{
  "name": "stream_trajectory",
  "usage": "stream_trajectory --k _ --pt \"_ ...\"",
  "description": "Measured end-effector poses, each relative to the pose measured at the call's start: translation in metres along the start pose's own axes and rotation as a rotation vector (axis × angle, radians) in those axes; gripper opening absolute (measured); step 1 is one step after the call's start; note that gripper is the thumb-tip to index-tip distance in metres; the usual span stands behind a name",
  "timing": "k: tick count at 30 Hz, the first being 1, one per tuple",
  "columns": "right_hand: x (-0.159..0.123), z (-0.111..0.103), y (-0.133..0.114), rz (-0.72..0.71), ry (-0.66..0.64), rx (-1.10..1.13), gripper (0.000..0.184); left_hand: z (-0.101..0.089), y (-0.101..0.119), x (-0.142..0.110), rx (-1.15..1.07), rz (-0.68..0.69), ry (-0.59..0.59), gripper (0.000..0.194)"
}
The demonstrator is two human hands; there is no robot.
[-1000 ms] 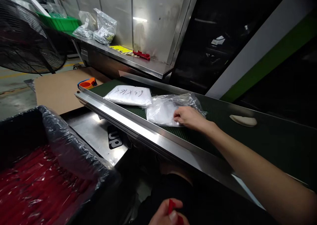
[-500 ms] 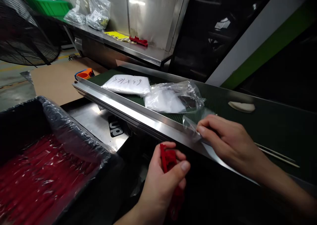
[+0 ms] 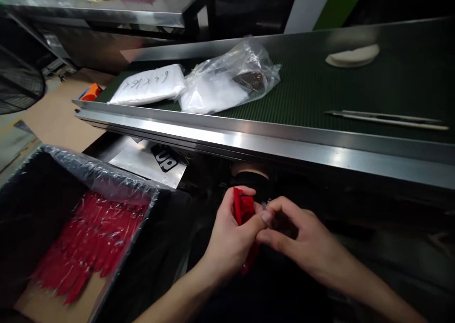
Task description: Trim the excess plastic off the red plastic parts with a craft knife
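My left hand (image 3: 231, 233) is wrapped around a red plastic part (image 3: 246, 209), whose lower end shows below the fingers. Close against it, my right hand (image 3: 302, 240) pinches a clear plastic bag (image 3: 266, 208) by the left thumb; most of that bag is hidden or too dark to make out. Both hands are in front of the conveyor's metal edge, low over the dark lap area. On the green belt lie a white packet with handwriting (image 3: 149, 83) and an opened clear bag (image 3: 227, 83) with white contents and something dark inside.
A lined black bin (image 3: 142, 209) with many bagged red parts (image 3: 103, 233) stands at the left. On the belt (image 3: 298, 95) are a cutter-like thin tool (image 3: 387, 119) and a pale curved piece (image 3: 353, 56). An orange tape dispenser (image 3: 91, 92) and a fan (image 3: 19, 76) are farther left.
My right hand has drawn the clear bag from over the belt's edge down to the red part in my left hand. The view has turned right and downward.
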State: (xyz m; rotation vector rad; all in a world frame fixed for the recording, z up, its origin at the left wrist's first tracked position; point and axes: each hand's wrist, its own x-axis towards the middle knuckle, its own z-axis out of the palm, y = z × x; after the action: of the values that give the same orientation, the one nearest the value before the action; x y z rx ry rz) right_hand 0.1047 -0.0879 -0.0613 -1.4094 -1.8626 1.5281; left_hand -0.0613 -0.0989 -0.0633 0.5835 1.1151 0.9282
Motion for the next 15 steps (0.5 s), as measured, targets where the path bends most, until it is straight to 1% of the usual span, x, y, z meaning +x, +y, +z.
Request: stream_trajectory --k 1,3,5,7,8,9,11,12,14,15 --pt "-0.003 0.002 0.004 0.034 0.038 0.002 0.026 0.001 -0.003 0.001 0.036 -0.010 -0.009 0.036" --pt "-0.008 0.003 0.012 0.050 0.202 -0.088 0.026 0.002 -0.010 0.004 0.170 0.009 0.007 0.032" --pt "-0.013 0.003 0.019 -0.035 0.365 -0.241 0.019 0.004 -0.018 0.008 0.329 0.072 0.038 0.029" --pt "-0.017 0.003 0.024 -0.171 0.442 -0.342 0.006 0.006 -0.024 0.011 0.441 0.138 0.067 0.032" --pt "-0.019 0.003 0.024 -0.223 0.459 -0.363 0.003 0.007 -0.026 0.013 0.479 0.165 0.072 0.035" --pt "-0.020 0.002 0.022 -0.256 0.470 -0.368 0.011 0.008 -0.028 0.013 0.516 0.198 0.069 0.039" --pt "-0.021 -0.002 0.017 -0.261 0.452 -0.351 0.025 0.011 -0.030 0.013 0.597 0.281 0.020 0.050" --pt "-0.021 -0.004 0.013 -0.240 0.408 -0.331 0.025 0.012 -0.031 0.012 0.635 0.321 -0.031 0.055" --pt "-0.022 -0.009 0.008 -0.195 0.288 -0.252 0.014 0.015 -0.033 0.008 0.669 0.370 -0.140 0.062" --pt "-0.025 -0.012 0.008 -0.187 0.269 -0.205 0.010 0.016 -0.034 0.007 0.671 0.380 -0.165 0.064"
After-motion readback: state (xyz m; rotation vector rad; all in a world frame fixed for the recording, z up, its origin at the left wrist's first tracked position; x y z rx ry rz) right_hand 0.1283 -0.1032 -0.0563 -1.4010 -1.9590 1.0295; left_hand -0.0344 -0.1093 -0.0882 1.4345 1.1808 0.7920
